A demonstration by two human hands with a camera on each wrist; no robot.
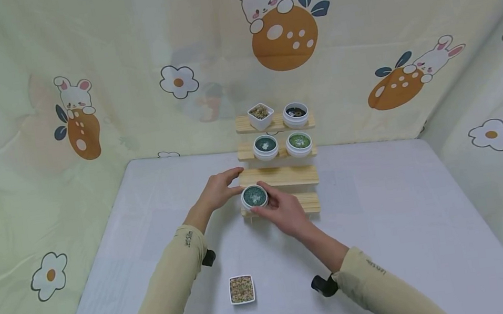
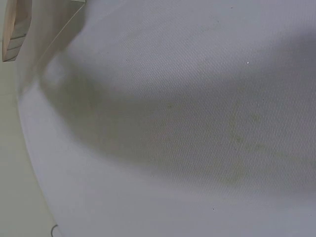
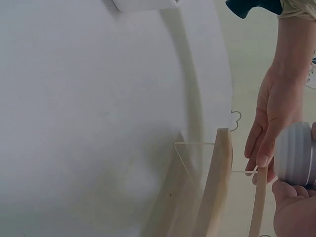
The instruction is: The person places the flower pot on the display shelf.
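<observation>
My right hand holds a small round white pot with blue-green contents by its side, between thumb and fingers. In the head view, the pot overlaps the left part of the lower steps of a wooden stepped rack. At the left end of the step second from the front, my left hand pinches the board between thumb and fingers. The right wrist view shows the white pot from the side, close to the left hand on the board's end. Neither hand shows in the left wrist view.
On the rack's back step stand a square white dish of gravel and a round dark-filled pot. A teal pot and a green pot occupy the step below. Near the front sits another square gravel dish.
</observation>
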